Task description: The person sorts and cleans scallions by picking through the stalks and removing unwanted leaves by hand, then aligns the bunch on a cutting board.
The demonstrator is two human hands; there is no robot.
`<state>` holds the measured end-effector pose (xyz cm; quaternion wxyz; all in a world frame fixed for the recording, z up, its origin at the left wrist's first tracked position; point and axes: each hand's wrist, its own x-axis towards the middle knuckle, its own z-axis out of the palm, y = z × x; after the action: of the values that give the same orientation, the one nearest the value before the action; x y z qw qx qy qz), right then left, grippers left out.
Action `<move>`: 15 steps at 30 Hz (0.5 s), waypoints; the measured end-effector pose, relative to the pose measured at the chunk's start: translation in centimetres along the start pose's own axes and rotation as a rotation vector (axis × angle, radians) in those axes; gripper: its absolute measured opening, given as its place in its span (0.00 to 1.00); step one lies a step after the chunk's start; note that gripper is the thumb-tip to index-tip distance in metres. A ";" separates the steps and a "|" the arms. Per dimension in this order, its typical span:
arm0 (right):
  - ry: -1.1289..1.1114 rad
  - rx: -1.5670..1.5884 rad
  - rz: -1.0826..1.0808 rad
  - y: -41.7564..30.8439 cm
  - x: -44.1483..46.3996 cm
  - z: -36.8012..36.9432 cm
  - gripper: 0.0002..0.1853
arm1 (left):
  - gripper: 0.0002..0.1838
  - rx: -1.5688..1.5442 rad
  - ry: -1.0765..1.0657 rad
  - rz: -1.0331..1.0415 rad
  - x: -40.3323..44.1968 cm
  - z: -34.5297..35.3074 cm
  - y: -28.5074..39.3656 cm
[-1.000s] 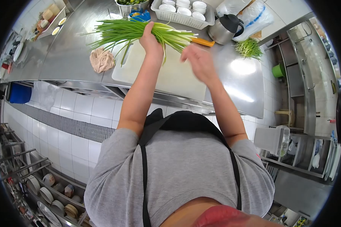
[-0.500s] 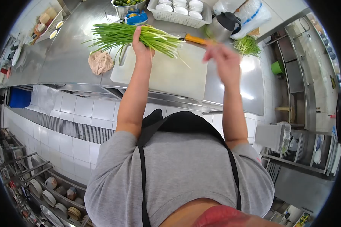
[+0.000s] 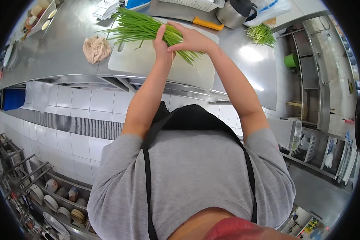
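Note:
A bunch of thin green onions [image 3: 136, 27] is held over the white cutting board [image 3: 132, 63], leafy ends to the left and pale ends to the right. My left hand [image 3: 162, 47] is closed around the middle of the bunch, thumb on top. Just to the right, my right hand [image 3: 193, 39] wraps over the stalks, touching my left hand. Behind the board lies a knife with an orange handle [image 3: 208, 23]; its blade points left. A crumpled beige cloth [image 3: 97, 49] rests beside the board's left end.
A smaller heap of green stalks [image 3: 261, 35] sits at the counter's right. Behind stand a steel jug [image 3: 233, 14] and a white basket [image 3: 196, 3]. The steel counter's front edge [image 3: 88, 76] runs before me. Shelves with bowls [image 3: 52, 204] are at lower left.
My right hand has moved left from near the knife handle and taken hold of the green onions. My left hand and the bunch have shifted right relative to the board.

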<state>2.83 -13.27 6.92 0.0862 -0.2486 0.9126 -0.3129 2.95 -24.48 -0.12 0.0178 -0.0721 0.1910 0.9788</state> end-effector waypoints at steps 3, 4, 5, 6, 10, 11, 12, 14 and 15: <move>-0.128 0.098 -0.006 1.3 1.0 0.0 0.46 | 0.17 -0.056 -0.020 0.067 0.5 -0.5 -0.6; -0.180 0.191 0.007 1.7 1.5 -0.1 0.44 | 0.16 -0.078 -0.023 0.091 0.2 -0.4 -0.7; -0.234 0.284 0.020 2.0 1.8 -0.1 0.43 | 0.15 -0.050 -0.021 0.129 0.5 -0.8 -0.8; -0.270 0.289 0.065 1.9 2.0 -0.1 0.41 | 0.15 -0.022 -0.017 0.168 1.0 -1.3 -1.1; -0.354 0.305 0.168 2.0 3.1 -0.4 0.35 | 0.16 0.213 -0.065 0.181 0.7 -2.8 0.6; -0.358 0.314 0.179 2.4 3.4 -0.1 0.34 | 0.18 0.309 -0.074 0.163 0.3 -3.0 1.6; -0.354 0.288 0.170 3.0 3.5 0.4 0.34 | 0.21 0.284 0.032 0.165 0.1 -3.2 2.8; -0.344 0.231 0.154 4.3 3.6 1.7 0.35 | 0.22 0.193 0.115 0.299 0.3 -3.8 5.9; -0.332 0.134 0.135 4.5 3.4 2.2 0.35 | 0.22 0.127 0.105 0.266 0.7 -4.5 7.2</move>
<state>-1.23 -13.14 2.42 0.2726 -0.2287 0.8776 -0.3214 2.45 -32.81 -1.65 -0.1174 -0.0959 0.2611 0.9534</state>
